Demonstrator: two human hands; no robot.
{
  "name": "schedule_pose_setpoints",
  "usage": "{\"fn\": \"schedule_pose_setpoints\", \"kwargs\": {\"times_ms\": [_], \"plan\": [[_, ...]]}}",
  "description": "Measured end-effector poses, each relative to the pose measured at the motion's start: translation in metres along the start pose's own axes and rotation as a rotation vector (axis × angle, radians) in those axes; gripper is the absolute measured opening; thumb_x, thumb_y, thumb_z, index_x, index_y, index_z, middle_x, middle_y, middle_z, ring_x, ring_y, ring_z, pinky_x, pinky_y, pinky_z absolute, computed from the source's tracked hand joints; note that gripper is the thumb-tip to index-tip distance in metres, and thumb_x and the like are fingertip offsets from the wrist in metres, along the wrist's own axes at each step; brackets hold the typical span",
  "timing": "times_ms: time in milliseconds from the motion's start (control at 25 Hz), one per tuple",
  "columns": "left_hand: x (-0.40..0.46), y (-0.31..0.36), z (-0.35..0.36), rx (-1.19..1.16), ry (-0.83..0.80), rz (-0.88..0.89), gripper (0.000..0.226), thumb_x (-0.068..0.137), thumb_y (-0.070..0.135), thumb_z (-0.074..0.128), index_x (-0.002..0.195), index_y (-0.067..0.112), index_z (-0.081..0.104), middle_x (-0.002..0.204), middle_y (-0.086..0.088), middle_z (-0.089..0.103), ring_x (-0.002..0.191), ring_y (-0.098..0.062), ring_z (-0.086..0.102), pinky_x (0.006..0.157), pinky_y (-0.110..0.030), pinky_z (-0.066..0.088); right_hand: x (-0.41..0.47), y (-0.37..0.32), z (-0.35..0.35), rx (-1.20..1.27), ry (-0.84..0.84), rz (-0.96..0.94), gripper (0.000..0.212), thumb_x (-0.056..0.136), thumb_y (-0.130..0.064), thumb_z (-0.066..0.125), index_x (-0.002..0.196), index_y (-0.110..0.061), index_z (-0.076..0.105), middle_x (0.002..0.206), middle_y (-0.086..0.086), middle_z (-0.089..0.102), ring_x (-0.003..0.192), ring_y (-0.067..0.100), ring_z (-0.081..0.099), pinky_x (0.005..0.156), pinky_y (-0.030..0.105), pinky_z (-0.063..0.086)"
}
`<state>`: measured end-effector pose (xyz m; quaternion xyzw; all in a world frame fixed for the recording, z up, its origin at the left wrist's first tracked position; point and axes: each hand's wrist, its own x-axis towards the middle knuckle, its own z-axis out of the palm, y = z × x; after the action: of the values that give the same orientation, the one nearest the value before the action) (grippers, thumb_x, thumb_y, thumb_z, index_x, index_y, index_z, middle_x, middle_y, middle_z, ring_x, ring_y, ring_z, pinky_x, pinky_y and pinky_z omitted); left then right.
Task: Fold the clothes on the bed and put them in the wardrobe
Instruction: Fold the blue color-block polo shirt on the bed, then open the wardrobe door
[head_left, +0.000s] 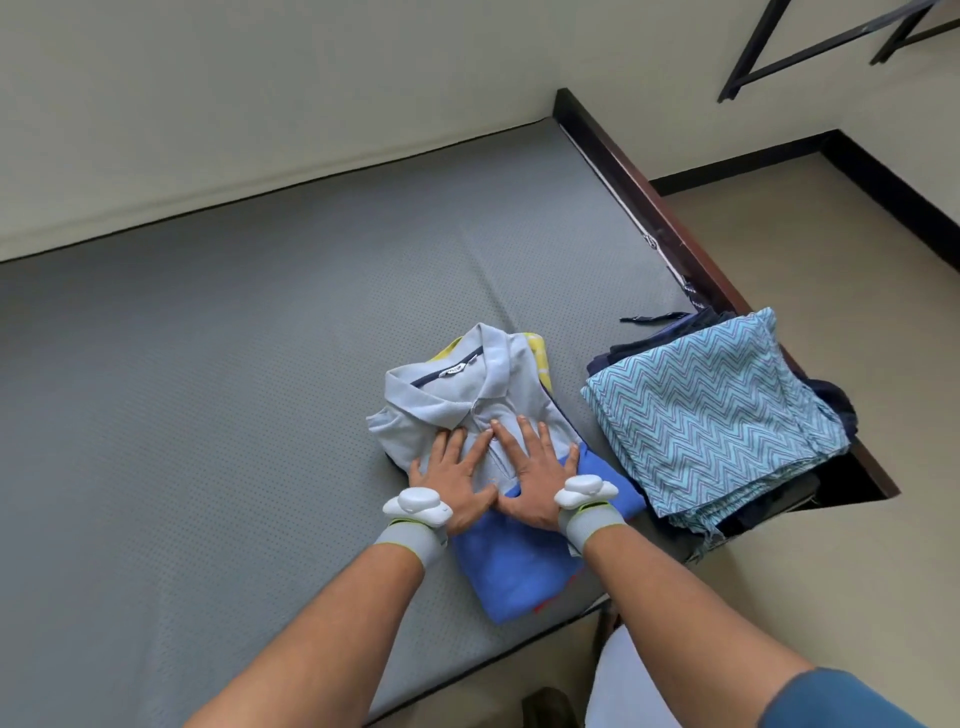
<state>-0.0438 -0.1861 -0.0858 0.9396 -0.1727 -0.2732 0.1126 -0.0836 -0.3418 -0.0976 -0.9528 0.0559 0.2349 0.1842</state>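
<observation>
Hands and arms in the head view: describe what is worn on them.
Both forearms are bare. The left hand and right hand each carry a rounded white device strapped behind the knuckles, above a grey wristband edged in yellow-green. A blue sleeve shows on the right upper arm.

Both bare arms reach forward, wrists banded. The left hand (457, 486) and right hand (540, 475) lie flat side by side, fingers (530, 434) spread, thumbs touching.

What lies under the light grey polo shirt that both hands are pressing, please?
Under the grey polo shirt a folded blue garment sticks out toward the person, and a yellow one peeks out behind. Anything else underneath is covered.
</observation>
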Motion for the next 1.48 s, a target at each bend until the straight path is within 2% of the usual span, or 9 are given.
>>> {"fn": "schedule_pose_setpoints", "kwargs": {"times_ms": [80,200,440,520,640,760,960,1280,1480], "plan": [[-0.011,0.012,-0.030,0.075,0.002,-0.020,0.081,0.083,0.061,0.046,0.151,0.044,0.003,0.161,0.003,0.005,0.148,-0.017,-0.001,0.115,-0.052,0.013,-0.019,-0.006,-0.030,0.018,-0.036,0.019,0.100,0.079,-0.069,0.052,0.150,-0.041,-0.013,0.161,-0.009,-0.011,0.149,0.024,-0.008,0.110,0.069,0.006],[-0.031,0.057,-0.084,0.141,0.096,0.032,0.100,0.067,0.076,0.030,0.153,0.029,0.008,0.160,0.000,0.010,0.148,-0.019,0.003,0.114,-0.050,0.016,-0.070,0.005,-0.088,0.038,0.147,0.089,0.101,0.082,-0.067,0.052,0.152,-0.033,-0.013,0.162,-0.007,-0.006,0.149,0.022,0.002,0.113,0.062,0.011],[-0.044,0.234,-0.178,0.254,0.195,0.521,0.103,0.063,0.074,0.033,0.150,0.022,0.023,0.156,-0.005,0.025,0.146,-0.023,0.018,0.111,-0.047,0.024,-0.205,0.117,-0.220,0.159,0.450,0.462,0.099,0.083,-0.057,0.060,0.155,-0.023,0.001,0.161,0.000,0.006,0.147,0.023,0.011,0.113,0.053,0.021],[-0.052,0.310,-0.184,0.268,0.174,0.672,0.098,0.069,0.071,0.045,0.151,0.023,0.021,0.156,-0.003,0.023,0.146,-0.022,0.017,0.113,-0.047,0.023,-0.267,0.164,-0.248,0.183,0.548,0.578,0.098,0.081,-0.055,0.062,0.154,-0.022,0.007,0.160,0.001,0.011,0.145,0.023,0.015,0.111,0.053,0.025],[-0.091,0.473,-0.161,0.301,0.114,0.944,0.091,0.077,0.059,0.059,0.150,0.026,0.017,0.157,0.001,0.020,0.146,-0.019,0.012,0.115,-0.046,0.020,-0.390,0.258,-0.279,0.254,0.685,0.812,0.095,0.081,-0.051,0.064,0.153,-0.021,0.009,0.158,0.001,0.012,0.144,0.023,0.015,0.113,0.054,0.024],[-0.149,0.625,-0.113,0.297,0.057,1.182,0.089,0.078,0.056,0.061,0.150,0.026,0.017,0.156,0.001,0.022,0.147,-0.019,0.012,0.115,-0.045,0.021,-0.513,0.337,-0.286,0.257,0.764,1.019,0.093,0.084,-0.049,0.063,0.153,-0.021,0.007,0.160,0.002,0.009,0.146,0.024,0.012,0.114,0.055,0.020],[-0.289,0.807,-0.027,0.322,-0.085,1.575,0.089,0.078,0.060,0.058,0.149,0.027,0.016,0.156,0.002,0.022,0.146,-0.020,0.013,0.114,-0.044,0.025,-0.717,0.393,-0.255,0.286,0.874,1.441,0.089,0.087,-0.047,0.060,0.153,-0.019,0.007,0.159,0.004,0.011,0.146,0.024,0.013,0.114,0.055,0.022],[-0.519,0.938,0.054,0.269,-0.290,2.065,0.085,0.080,0.057,0.059,0.148,0.025,0.020,0.155,0.002,0.024,0.145,-0.020,0.018,0.114,-0.044,0.027,-0.959,0.346,-0.198,0.290,0.985,1.962,0.086,0.086,-0.044,0.061,0.151,-0.019,0.012,0.157,0.003,0.017,0.143,0.025,0.022,0.110,0.052,0.032],[-0.668,0.993,0.071,0.153,-0.568,2.238,0.082,0.084,0.053,0.059,0.150,0.025,0.020,0.155,0.003,0.026,0.145,-0.018,0.019,0.115,-0.045,0.026,-1.074,0.316,-0.195,0.244,1.161,2.132,0.086,0.087,-0.041,0.063,0.152,-0.016,0.012,0.159,0.005,0.017,0.146,0.025,0.018,0.111,0.048,0.032]]}}
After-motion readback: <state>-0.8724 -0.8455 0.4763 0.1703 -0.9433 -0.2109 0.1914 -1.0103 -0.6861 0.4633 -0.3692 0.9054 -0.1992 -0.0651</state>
